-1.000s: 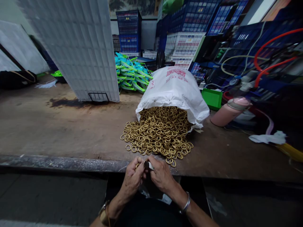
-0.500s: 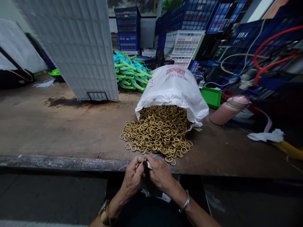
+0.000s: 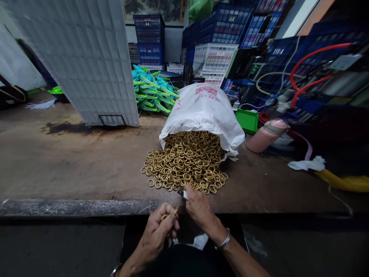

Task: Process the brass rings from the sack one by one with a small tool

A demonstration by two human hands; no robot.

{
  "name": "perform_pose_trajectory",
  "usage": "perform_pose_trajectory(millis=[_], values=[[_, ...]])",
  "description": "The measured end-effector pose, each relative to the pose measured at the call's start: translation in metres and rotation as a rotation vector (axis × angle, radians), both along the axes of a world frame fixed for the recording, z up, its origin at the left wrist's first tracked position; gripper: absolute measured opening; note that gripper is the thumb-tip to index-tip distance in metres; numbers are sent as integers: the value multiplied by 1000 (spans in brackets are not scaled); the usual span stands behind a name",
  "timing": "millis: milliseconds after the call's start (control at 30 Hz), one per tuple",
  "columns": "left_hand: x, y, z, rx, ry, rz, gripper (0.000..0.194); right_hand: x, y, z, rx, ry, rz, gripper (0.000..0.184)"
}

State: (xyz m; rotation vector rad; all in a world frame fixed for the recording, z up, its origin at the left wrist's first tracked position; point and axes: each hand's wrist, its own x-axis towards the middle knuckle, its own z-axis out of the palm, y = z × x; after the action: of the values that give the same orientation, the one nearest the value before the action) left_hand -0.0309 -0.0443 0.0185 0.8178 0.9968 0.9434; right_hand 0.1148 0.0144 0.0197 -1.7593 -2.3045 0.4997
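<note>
My left hand, just off the table's front edge, pinches brass-coloured rings between thumb and fingers. To its right and a little farther forward, my right hand is closed on a small dark-tipped tool with a white part near the fingers; its exact kind is unclear. The tool's tip is close to the near side of a large heap of brass-coloured rings. That heap spills onto the table from the mouth of a white woven sack with red print, lying on its side.
On the wooden table, a grey ribbed panel stands at the left. Behind the sack lies a blue and green pile. A pink bottle and a green tray are to the right. Stacked crates rise behind.
My hands have moved apart. The right one has gone forward with the tool toward the ring heap, while the left has drawn slightly back, keeping its rings. The camera view has shifted slightly.
</note>
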Motion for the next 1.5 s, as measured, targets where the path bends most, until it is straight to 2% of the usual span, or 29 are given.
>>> perform_pose_trajectory(millis=[100,233,433,533,667,800,967,1100,1333,1433,1500], values=[[0,0,-2,-37,-169,6,24,11,12,2,97,-88,-91,27],[-1,9,-7,-90,-231,51,28,13,21,-1,203,-104,-129,28],[-3,17,-2,-204,-333,134,20,7,29,-11,182,-170,-153,23],[-4,20,-1,-263,-405,127,26,6,31,-9,199,-148,-161,26],[-4,28,-12,-326,-506,153,24,9,32,-7,242,-64,-145,31],[-2,40,-20,-357,-559,177,21,15,32,-5,256,128,-94,34],[2,51,-17,-368,-608,204,21,15,23,4,93,387,-33,21],[10,55,-17,-411,-529,268,29,15,12,12,-23,426,11,15],[28,55,-18,-176,-210,188,40,19,3,13,-63,302,69,27],[31,53,-14,-162,-156,235,40,21,1,14,-60,349,105,26],[30,50,-12,-157,-144,272,39,22,0,16,-68,410,118,20]])
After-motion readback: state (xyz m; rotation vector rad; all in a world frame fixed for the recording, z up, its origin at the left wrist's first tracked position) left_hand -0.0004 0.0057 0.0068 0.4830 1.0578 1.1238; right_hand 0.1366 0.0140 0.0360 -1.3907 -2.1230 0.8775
